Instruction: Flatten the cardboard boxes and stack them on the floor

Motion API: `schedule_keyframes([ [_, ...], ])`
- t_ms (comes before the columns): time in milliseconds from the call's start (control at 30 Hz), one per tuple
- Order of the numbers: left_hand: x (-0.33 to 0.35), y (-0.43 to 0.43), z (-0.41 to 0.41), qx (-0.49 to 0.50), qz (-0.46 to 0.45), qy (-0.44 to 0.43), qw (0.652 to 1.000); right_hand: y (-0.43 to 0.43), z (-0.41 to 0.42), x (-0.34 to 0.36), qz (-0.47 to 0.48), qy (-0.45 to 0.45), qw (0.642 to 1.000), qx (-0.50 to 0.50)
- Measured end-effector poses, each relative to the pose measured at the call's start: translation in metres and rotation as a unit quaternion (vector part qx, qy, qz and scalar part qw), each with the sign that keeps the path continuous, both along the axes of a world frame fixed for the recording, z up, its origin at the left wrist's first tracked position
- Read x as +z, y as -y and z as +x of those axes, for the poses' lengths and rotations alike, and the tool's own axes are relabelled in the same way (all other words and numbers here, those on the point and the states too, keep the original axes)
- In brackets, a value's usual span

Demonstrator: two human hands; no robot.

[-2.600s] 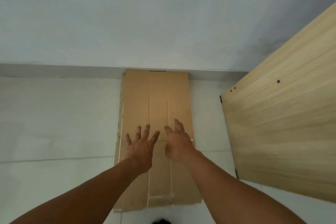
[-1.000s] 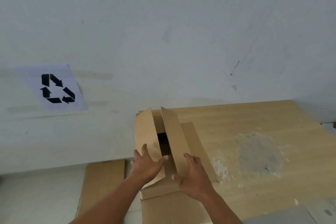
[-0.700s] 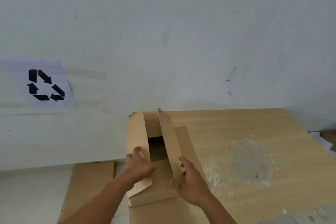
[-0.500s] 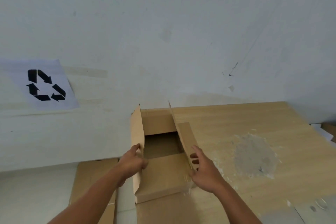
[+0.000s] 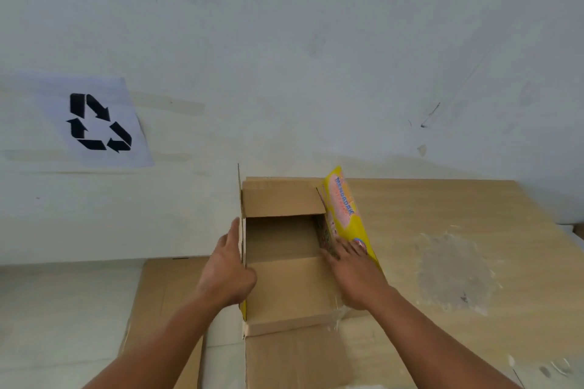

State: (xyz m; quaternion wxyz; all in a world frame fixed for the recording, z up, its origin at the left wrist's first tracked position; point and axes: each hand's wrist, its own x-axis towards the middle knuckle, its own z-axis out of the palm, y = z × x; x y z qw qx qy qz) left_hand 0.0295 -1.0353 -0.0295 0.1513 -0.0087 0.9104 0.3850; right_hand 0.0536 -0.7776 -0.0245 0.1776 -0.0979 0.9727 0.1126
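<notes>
An open cardboard box stands at the left edge of a wooden table, its inside empty. My left hand holds the upright left flap, fingers along its outer face and thumb over the edge. The right flap, printed yellow on its outer side, leans outward. My right hand presses flat against that flap with straight fingers. A flattened cardboard sheet lies on the floor below, left of the table.
A white wall rises right behind the box and bears a paper recycling sign at the left. A grey scuffed patch marks the tabletop to the right. Pale floor spreads to the left.
I have risen from the flattened sheet on the floor to the box on the table. Both top flaps have been pulled apart; the right one now leans outward, showing its yellow print.
</notes>
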Motion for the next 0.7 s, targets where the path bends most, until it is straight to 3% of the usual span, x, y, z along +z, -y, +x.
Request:
schedule_keyframes([
  [133,0.005,-0.009,0.003,-0.032,-0.067,-0.073,0.995,0.009,-0.012,0.001,-0.06,0.074,0.995,-0.041],
  [333,0.015,-0.021,0.003,0.034,-0.11,-0.058,0.992,-0.012,-0.024,0.025,-0.264,0.08,0.955,-0.113],
  [533,0.013,-0.035,0.013,0.028,-0.141,-0.002,0.99,-0.031,-0.039,0.046,-0.276,0.281,0.911,-0.119],
  [700,0.009,-0.042,0.018,0.012,-0.142,-0.028,0.989,-0.012,-0.071,0.032,-0.289,0.206,0.924,-0.143],
])
